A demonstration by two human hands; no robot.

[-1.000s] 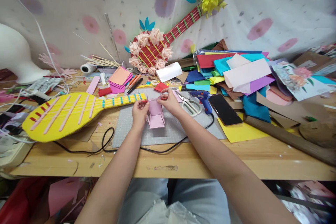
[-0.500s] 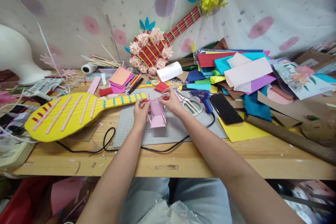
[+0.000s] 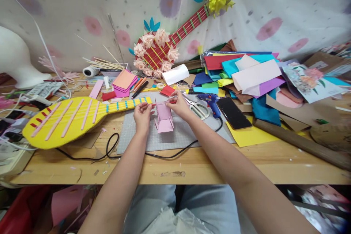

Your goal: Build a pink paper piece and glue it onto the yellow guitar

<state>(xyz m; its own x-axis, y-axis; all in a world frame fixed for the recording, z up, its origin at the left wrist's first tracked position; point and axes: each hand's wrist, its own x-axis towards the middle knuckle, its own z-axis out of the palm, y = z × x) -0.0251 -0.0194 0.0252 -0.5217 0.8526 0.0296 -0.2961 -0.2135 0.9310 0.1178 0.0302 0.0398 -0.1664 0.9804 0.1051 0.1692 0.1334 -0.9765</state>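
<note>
A small pink open-sided box [image 3: 164, 112], apparently made of card or foam sheet, stands above the grey cutting mat [image 3: 134, 131]. My right hand [image 3: 179, 106] pinches its far right edge, the fingers bent round it. To the left of the box, my left hand [image 3: 142, 115] has its fingertips closed at the outer end of a thin red stick [image 3: 154, 104] that juts from the box's left side. White-handled scissors [image 3: 199, 109] lie just beyond my right hand. The neck tip of a yellow craft lute [image 3: 63, 124] reaches up behind my left hand.
A blue glue gun [image 3: 212, 103] stands right of the scissors, its black cable [image 3: 175, 156] crossing the mat's front. A phone [image 3: 234, 113] lies on yellow sheet. Coloured sheets [image 3: 255, 75] pile up at the back right. A red flower-trimmed lute [image 3: 156, 56] leans on the curtain.
My left hand has shifted slightly left, away from the box, and more of the red stick shows between them. My right hand keeps its hold. The whole view has drifted a little.
</note>
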